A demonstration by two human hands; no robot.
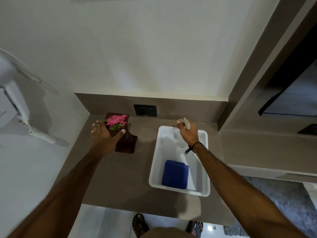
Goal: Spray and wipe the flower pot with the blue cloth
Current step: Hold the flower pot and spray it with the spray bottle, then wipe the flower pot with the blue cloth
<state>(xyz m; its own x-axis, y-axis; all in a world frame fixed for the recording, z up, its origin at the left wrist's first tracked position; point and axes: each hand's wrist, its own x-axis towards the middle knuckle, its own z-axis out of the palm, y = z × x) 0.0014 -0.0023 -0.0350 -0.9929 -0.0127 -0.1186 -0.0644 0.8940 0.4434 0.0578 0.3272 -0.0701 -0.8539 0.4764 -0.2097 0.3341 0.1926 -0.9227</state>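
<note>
Just starting. Left hand spread open, reaching for the dark flower pot on the counter. Right hand closed round the clear spray bottle in the white tray. Blue cloth folded there, untouched. Spraying and wiping still to do.

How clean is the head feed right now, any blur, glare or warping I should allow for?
Head view: dim, flat indoor light with no strong glare; the clear spray bottle in the right hand is smeared and hard to outline against the white tray; wide-angle warping bends the wall edges; the blue cloth, flower pot and left hand read fairly sharp.
</note>
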